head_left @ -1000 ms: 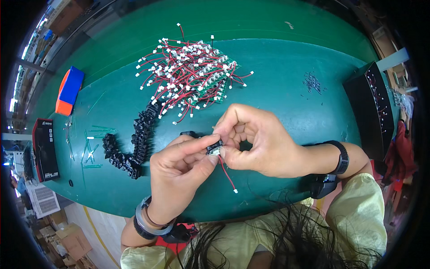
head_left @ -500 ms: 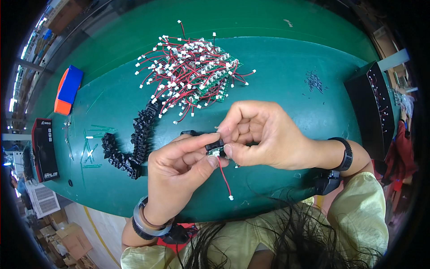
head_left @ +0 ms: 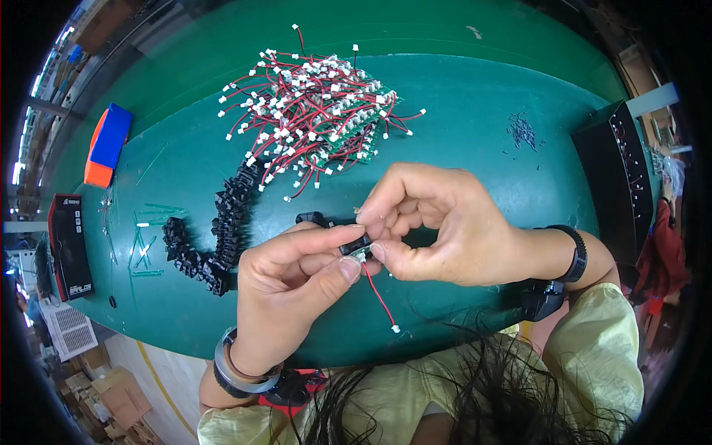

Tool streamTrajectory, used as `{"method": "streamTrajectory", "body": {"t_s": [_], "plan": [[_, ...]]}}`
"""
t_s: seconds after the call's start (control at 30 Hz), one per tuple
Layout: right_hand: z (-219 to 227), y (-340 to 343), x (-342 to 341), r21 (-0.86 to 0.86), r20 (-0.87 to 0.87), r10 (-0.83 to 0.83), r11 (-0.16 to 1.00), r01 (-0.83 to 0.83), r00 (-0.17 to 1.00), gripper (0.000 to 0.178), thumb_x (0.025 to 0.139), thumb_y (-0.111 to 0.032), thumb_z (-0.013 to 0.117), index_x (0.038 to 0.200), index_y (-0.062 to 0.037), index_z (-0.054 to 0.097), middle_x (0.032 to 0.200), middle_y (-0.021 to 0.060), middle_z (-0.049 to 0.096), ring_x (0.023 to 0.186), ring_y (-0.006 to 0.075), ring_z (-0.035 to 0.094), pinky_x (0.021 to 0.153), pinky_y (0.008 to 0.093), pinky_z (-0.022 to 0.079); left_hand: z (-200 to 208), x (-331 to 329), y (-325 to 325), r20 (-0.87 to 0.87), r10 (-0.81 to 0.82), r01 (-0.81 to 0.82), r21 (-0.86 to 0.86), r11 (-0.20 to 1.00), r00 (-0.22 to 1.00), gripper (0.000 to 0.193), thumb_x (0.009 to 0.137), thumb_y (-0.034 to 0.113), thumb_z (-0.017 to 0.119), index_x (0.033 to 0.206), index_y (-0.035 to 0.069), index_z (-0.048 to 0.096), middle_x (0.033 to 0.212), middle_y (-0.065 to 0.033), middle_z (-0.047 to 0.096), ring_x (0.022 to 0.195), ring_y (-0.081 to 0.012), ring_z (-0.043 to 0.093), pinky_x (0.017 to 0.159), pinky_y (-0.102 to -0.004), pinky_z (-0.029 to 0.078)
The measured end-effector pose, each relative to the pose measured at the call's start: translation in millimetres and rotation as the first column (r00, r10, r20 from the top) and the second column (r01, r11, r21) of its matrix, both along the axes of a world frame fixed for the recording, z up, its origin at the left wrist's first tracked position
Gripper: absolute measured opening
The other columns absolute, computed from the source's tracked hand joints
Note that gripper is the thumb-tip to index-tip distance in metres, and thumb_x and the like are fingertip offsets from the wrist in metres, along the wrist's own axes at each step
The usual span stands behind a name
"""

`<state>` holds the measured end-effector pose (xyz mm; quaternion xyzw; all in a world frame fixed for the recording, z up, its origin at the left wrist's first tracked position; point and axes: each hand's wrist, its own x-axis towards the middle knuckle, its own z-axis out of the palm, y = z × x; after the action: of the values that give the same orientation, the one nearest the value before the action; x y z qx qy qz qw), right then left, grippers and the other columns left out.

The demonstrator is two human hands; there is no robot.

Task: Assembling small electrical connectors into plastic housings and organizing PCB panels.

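- The left hand [head_left: 293, 285] was over the bench [head_left: 475, 111], left of the middle of its near edge, thumb and forefinger closed in a pinch on a small black part [head_left: 354, 245].
- The right hand [head_left: 441, 226] faced it, fingers curled, with thumb and forefinger tips at the part's right end; they hid the contact, so I could not tell whether it gripped.
- A small green board [head_left: 360, 255] showed beside the black part at the left thumb, and a red wire [head_left: 380, 297] hung from it toward the bench's near edge, ending in a white plug [head_left: 394, 328].
- Toward the middle of the far edge lay a heap of wired boards [head_left: 326, 111].
- A curved row of black parts [head_left: 226, 222] ran from that heap toward the left edge.
- Thin green strips [head_left: 144, 248] lay nearer the left edge, where a black-and-red box [head_left: 70, 252] stood.
- A blue-and-orange object [head_left: 110, 144] sat by the far left corner.
- Small dark pieces [head_left: 522, 132] were scattered toward the far right corner; a black box [head_left: 612, 182] stood at the right edge.
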<state>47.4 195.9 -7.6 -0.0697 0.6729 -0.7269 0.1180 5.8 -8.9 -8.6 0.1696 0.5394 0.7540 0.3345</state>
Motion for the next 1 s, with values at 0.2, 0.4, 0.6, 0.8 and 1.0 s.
{"method": "streamTrajectory", "body": {"t_s": [0.2,0.4,0.6,0.8,1.0], "plan": [[-6.4,-10.2,2.1,-0.033,0.015,-0.095,0.995,0.096,0.995,0.023,0.077,0.007,0.062,0.097,0.0001,0.052,0.093,0.0051,0.055,0.080,0.0089,0.055,0.071,0.0227,0.048,-4.4,10.2,6.4,-0.059,0.139,-0.144,-0.097,0.985,0.989,0.026,0.083,-0.011,0.060,0.109,-0.007,0.061,0.093,-0.0051,0.058,0.079,-0.0096,0.062,0.069,-0.0188,0.048],[-14.5,-19.7,7.7,0.170,-0.276,-0.178,0.958,0.231,0.944,0.029,0.075,0.006,0.064,0.102,-0.0001,0.052,0.094,0.0058,0.054,0.080,0.0090,0.054,0.069,0.0236,0.048,-8.5,13.2,12.4,-0.171,0.201,-0.216,-0.076,0.973,0.964,0.023,0.083,-0.009,0.060,0.106,-0.005,0.063,0.089,-0.0041,0.056,0.078,-0.0068,0.058,0.066,-0.0185,0.044],[-11.7,-14.1,6.5,0.223,-0.377,-0.094,0.956,0.189,0.921,0.034,0.075,0.004,0.066,0.106,0.0001,0.052,0.093,0.0058,0.054,0.074,0.0091,0.054,0.065,0.0232,0.048,-12.9,8.8,9.3,-0.163,0.193,-0.203,-0.049,0.978,0.968,0.022,0.084,-0.008,0.059,0.106,-0.006,0.063,0.091,-0.0061,0.057,0.081,-0.0099,0.061,0.071,-0.0210,0.048],[-6.8,-9.6,6.1,0.127,-0.100,-0.090,0.987,0.102,0.991,0.029,0.075,0.005,0.066,0.101,0.0001,0.053,0.093,0.0060,0.055,0.073,0.0079,0.053,0.062,0.0229,0.047,-10.0,7.4,8.7,-0.161,0.113,-0.125,-0.063,0.990,0.980,0.021,0.086,-0.008,0.057,0.106,-0.007,0.061,0.094,-0.0075,0.056,0.087,-0.0151,0.064,0.077,-0.0241,0.050],[-5.7,-10.6,6.8,0.125,-0.189,-0.077,0.987,0.101,0.979,0.026,0.077,0.006,0.063,0.100,-0.0005,0.052,0.092,0.0051,0.054,0.075,0.0077,0.054,0.065,0.0231,0.047,-7.5,10.9,9.9,-0.139,0.141,-0.145,-0.013,0.989,0.980,0.023,0.087,-0.006,0.057,0.110,-0.008,0.059,0.095,-0.0077,0.056,0.085,-0.0147,0.064,0.075,-0.0243,0.052]]}}
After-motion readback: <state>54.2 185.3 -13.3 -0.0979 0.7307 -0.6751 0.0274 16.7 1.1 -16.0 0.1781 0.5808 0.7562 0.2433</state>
